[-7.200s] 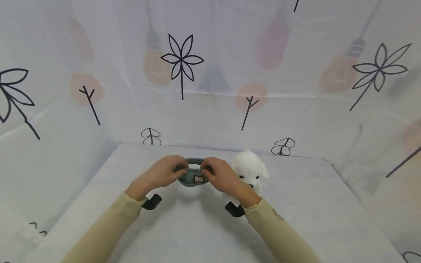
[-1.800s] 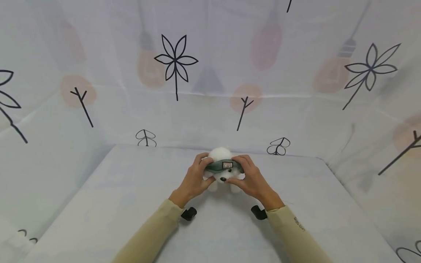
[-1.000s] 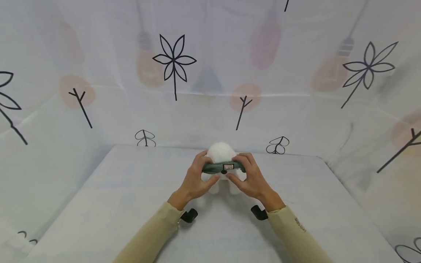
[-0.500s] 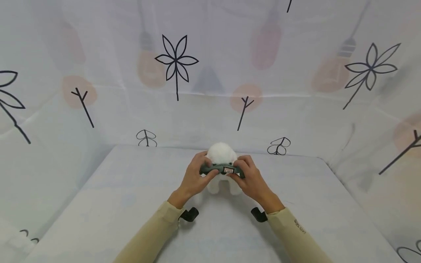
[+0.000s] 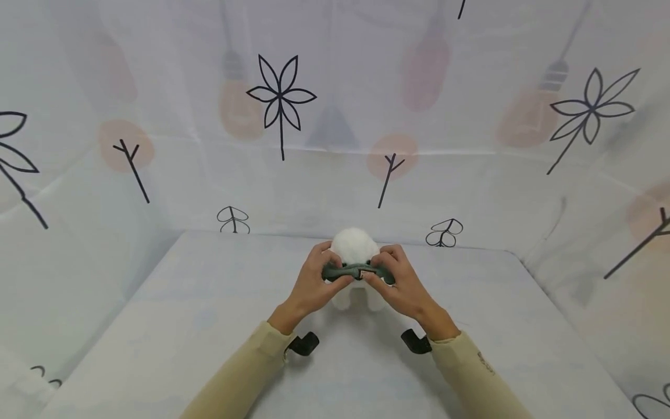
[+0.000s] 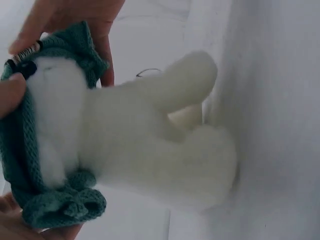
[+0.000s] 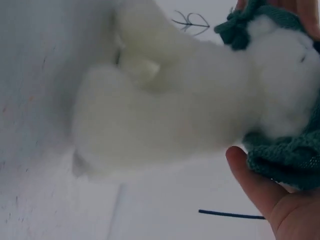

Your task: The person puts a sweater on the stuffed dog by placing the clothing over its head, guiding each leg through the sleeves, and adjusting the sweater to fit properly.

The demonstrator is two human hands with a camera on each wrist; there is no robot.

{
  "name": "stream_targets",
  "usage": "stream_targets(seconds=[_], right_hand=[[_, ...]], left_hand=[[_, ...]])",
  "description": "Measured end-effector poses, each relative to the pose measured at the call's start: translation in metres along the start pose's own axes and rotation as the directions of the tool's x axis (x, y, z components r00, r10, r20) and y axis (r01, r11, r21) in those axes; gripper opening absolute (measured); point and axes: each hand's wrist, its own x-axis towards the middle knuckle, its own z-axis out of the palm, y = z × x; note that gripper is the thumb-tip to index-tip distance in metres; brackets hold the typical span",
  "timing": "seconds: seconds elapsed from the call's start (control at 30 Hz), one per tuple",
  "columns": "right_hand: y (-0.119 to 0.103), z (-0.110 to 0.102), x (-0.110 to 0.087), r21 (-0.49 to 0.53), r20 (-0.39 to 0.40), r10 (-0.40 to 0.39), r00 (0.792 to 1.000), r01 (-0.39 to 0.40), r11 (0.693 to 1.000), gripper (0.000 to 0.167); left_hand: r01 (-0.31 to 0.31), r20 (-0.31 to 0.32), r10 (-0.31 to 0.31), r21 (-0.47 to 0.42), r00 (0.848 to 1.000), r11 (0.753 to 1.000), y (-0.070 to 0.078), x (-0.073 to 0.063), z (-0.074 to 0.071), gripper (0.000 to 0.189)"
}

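Observation:
A white plush dog (image 5: 355, 245) stands on the table, facing me. A green knitted band (image 5: 342, 271) with a small label stretches across its muzzle, below the eyes. My left hand (image 5: 309, 285) pinches the band's left part between thumb and fingers. On the other side my right hand (image 5: 404, 286) pinches it near the label, the thumb over part of that label. In the left wrist view the knitted band (image 6: 30, 135) wraps around the front and sides of the white head, with bunched ends. The dog's nose is hidden in the head view.
A white cloth-covered table (image 5: 209, 361) reaches to the back curtain (image 5: 335, 192), which is printed with flowers and twigs. Similar fabric hangs at both sides. Black wrist-camera mounts (image 5: 305, 343) stick out below both sleeves.
Earlier both hands held the band left of the dog. The dog is now nearer the middle, and the band has moved from its forehead down over the eyes to the muzzle.

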Motion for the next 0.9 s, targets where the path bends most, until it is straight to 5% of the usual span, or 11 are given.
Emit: stream_targets(seconds=[0.33, 0.6, 0.9], right_hand=[[-0.046, -0.018, 0.006, 0.095, 0.085, 0.117, 0.989, -0.125, 0.988, 0.017], [-0.022, -0.010, 0.003, 0.121, 0.109, 0.115, 0.987, -0.128, 0.984, 0.017], [-0.012, -0.004, 0.000, 0.122, 0.128, 0.124, 0.984, -0.139, 0.983, 0.021]], left_hand=[[0.033, 0.061, -0.031, -0.035, 0.998, 0.999, 0.007, 0.000, -0.005, 0.024], [0.043, 0.113, -0.027, -0.147, 0.993, 0.988, 0.010, 0.001, -0.011, 0.012], [0.056, 0.185, -0.035, -0.107, 0.982, 0.993, 0.013, 0.001, -0.013, 0.019]])
